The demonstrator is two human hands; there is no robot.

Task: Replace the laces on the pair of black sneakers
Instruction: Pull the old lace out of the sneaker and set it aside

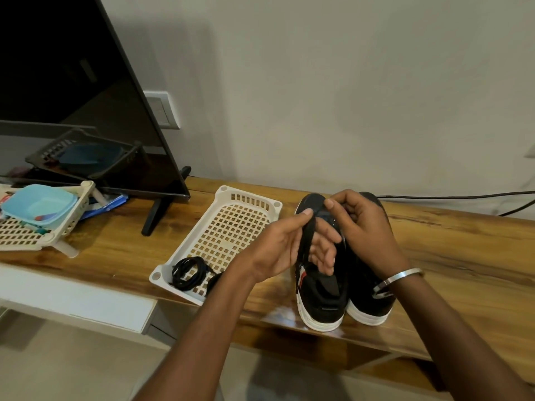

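Note:
Two black sneakers with white soles stand side by side on the wooden table, heels toward me: the left sneaker (pixel 321 296) and the right sneaker (pixel 367 296). My left hand (pixel 283 247) pinches a flat black lace (pixel 304 241) that runs down to the left sneaker. Over the toe area, my right hand (pixel 359 224) has curled fingers pinching the same lace near the eyelets. A coiled bundle of black laces (pixel 189 273) lies in the near corner of a white perforated tray (pixel 231 221) left of the sneakers.
A dark TV screen (pixel 72 96) on a stand (pixel 157 211) fills the left back. A second white basket (pixel 34 233) holding a light blue container (pixel 40 205) sits at the far left. A black cable (pixel 463 196) runs along the wall at the right.

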